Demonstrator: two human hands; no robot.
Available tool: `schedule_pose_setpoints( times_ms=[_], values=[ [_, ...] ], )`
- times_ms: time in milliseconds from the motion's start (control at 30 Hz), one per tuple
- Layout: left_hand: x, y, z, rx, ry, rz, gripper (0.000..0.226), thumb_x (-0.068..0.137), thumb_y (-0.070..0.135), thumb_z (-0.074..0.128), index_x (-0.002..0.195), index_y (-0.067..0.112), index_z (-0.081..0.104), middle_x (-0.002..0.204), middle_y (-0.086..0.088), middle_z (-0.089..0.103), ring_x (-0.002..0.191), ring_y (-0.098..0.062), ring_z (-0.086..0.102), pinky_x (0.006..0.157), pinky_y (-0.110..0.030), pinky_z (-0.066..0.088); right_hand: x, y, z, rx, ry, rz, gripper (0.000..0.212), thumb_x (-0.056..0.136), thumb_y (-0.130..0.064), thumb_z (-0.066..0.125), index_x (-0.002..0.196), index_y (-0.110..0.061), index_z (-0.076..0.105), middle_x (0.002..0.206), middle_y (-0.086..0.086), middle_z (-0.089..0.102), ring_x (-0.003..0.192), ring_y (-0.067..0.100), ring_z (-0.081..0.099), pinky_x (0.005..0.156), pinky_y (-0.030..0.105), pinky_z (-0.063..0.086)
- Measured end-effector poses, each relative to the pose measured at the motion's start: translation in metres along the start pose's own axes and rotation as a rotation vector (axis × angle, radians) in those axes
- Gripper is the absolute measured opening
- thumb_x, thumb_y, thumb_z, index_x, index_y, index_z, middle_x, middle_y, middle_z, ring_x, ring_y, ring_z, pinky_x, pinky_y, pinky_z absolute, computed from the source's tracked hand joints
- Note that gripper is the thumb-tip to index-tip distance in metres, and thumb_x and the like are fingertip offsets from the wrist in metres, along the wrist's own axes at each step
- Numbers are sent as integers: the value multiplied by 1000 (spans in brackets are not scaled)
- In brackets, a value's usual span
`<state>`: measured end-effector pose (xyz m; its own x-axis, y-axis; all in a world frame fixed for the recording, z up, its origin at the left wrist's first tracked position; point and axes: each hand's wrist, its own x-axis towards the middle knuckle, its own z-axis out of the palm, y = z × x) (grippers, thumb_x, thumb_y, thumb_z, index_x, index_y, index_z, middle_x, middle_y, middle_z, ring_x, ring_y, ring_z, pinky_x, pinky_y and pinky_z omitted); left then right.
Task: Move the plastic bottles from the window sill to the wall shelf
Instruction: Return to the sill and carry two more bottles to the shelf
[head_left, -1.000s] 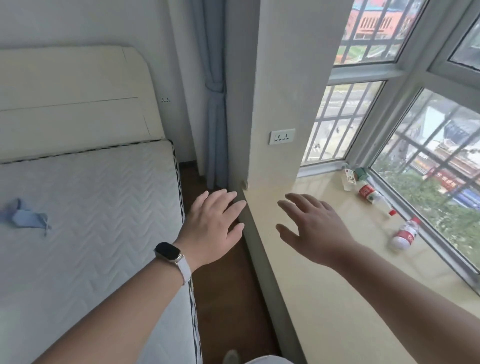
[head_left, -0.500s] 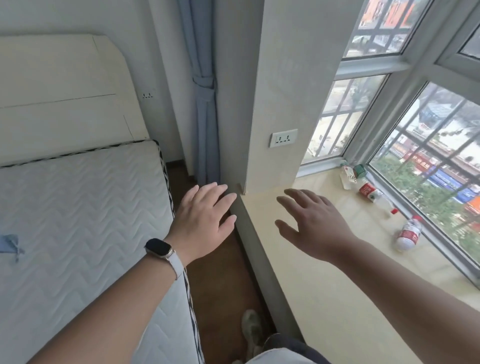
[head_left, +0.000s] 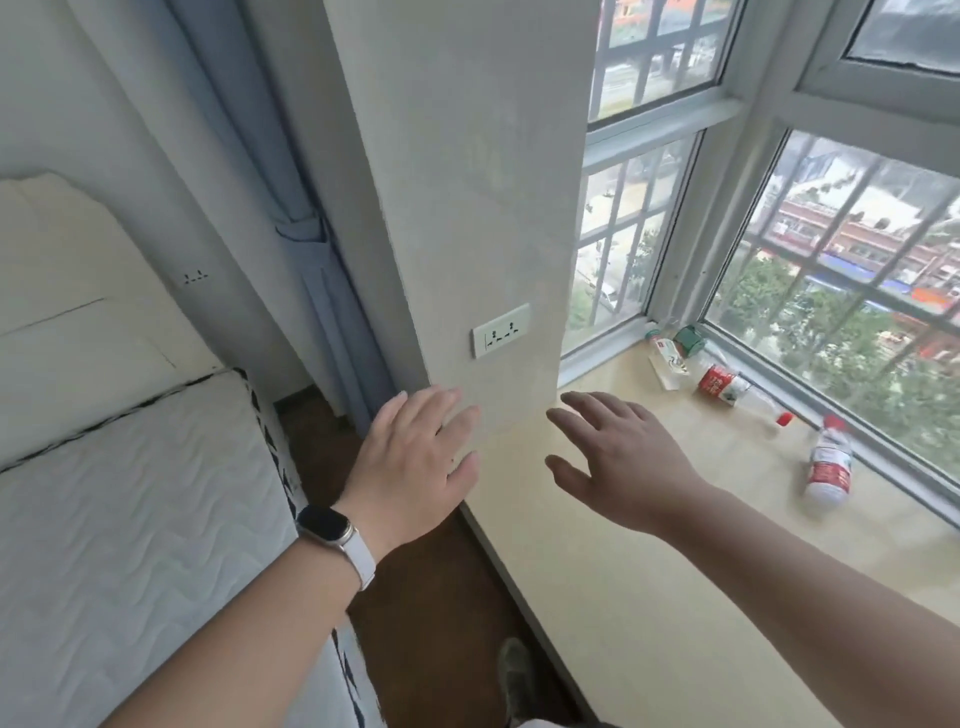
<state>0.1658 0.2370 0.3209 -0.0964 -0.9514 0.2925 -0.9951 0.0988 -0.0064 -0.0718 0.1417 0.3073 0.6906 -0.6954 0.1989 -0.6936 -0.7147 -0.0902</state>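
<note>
Plastic bottles lie on the cream window sill (head_left: 649, 571) near the far corner. One clear bottle with a red label and red cap (head_left: 735, 391) lies on its side by the glass. A second red-labelled bottle (head_left: 828, 466) lies nearer to me. In the corner are a bottle with a white label (head_left: 665, 358) and a green-capped one (head_left: 690, 340). My right hand (head_left: 621, 462) hovers over the sill's near end, fingers spread, holding nothing. My left hand (head_left: 415, 462), with a watch on the wrist, is spread above the sill's left edge. No wall shelf is in view.
A white mattress (head_left: 130, 519) and cream headboard fill the left. A blue curtain (head_left: 306, 249) hangs beside the wall pillar, which carries a socket plate (head_left: 500, 330). Barred windows (head_left: 831, 291) close the sill at the right and back. A narrow strip of brown floor (head_left: 415, 597) runs between bed and sill.
The view has swung right and closer to the window, so the bed slides left and the bottles appear nearer. Both hands stay spread and empty, reaching slightly further toward the sill.
</note>
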Motion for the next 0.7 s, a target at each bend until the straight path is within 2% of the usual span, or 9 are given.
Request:
schedule_pose_setpoints(
  times_ms=[367, 600, 700],
  values=[
    [155, 10, 47, -6, -25, 214, 43, 91, 39, 49, 124, 16, 65, 129, -9, 62, 123, -32, 55, 103, -47, 42, 58, 108, 8, 38, 10, 192, 55, 87, -54, 41, 121, -17, 63, 126, 6, 63, 115, 30, 58, 89, 39, 47],
    [225, 58, 78, -65, -44, 407, 43, 89, 40, 49, 121, 16, 66, 129, -10, 64, 120, -32, 59, 102, -43, 33, 25, 158, 8, 48, -2, 433, 54, 87, -55, 41, 123, -20, 61, 129, 5, 62, 117, 29, 57, 93, 41, 46],
    [255, 88, 99, -139, -87, 464, 45, 90, 43, 48, 123, 18, 67, 131, -7, 62, 125, -30, 55, 103, -46, 41, 3, 183, 9, 35, -16, 574, 54, 87, -56, 40, 122, -21, 62, 128, 4, 62, 116, 28, 57, 94, 40, 46]
  ],
)
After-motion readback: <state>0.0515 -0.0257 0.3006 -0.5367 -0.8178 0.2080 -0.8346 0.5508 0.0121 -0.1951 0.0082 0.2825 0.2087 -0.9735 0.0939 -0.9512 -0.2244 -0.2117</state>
